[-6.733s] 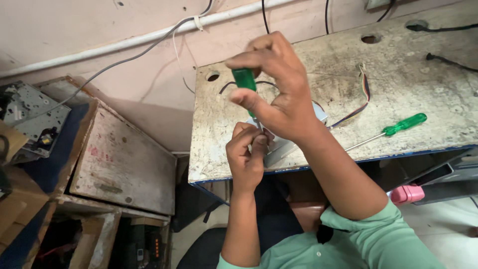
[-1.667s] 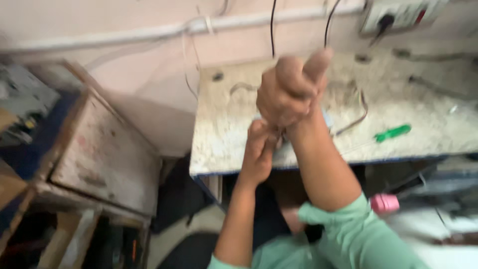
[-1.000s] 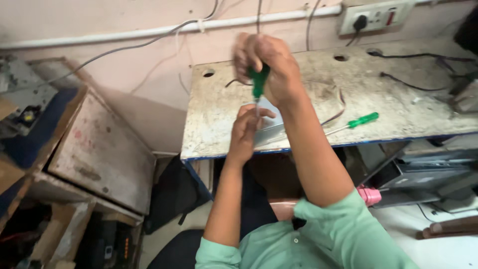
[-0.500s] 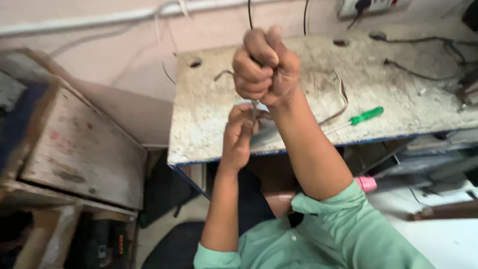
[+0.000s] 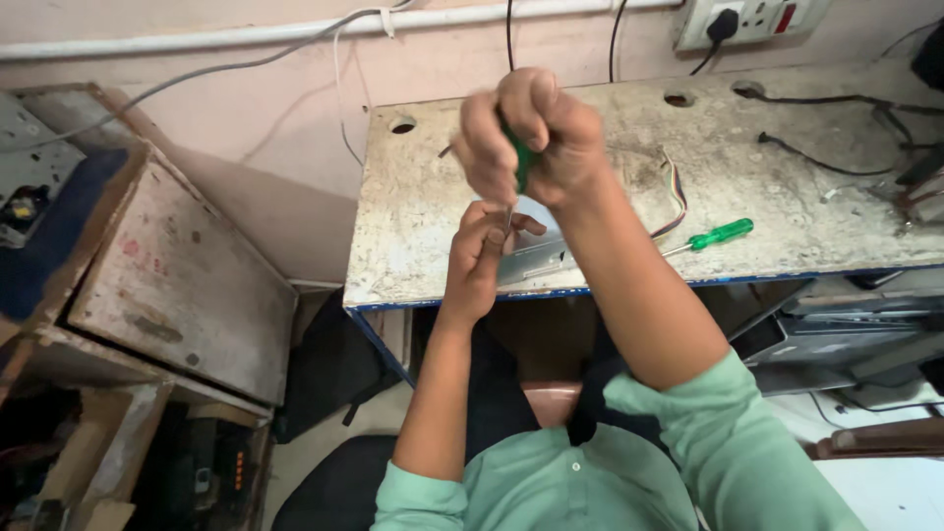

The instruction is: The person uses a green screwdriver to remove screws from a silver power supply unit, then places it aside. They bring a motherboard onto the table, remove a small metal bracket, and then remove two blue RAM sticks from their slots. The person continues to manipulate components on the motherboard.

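Fingers of the right hand (image 5: 531, 133) wrap a green screwdriver (image 5: 518, 162), upright, shaft pointing down at a grey metal part (image 5: 531, 258). Left hand (image 5: 482, 258) pinches that part at the counter's (image 5: 413, 236) front edge. A second screwdriver (image 5: 710, 237) lies flat, tip leftward.

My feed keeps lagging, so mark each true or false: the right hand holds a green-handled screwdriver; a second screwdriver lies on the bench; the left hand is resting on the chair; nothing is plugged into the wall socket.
1. The right hand grips a green-handled screwdriver. True.
2. A second green screwdriver lies on the bench. True.
3. The left hand rests on the chair. False: it steadies a small metal part at the bench edge.
4. Nothing is plugged into the wall socket. False: a black plug sits in it.
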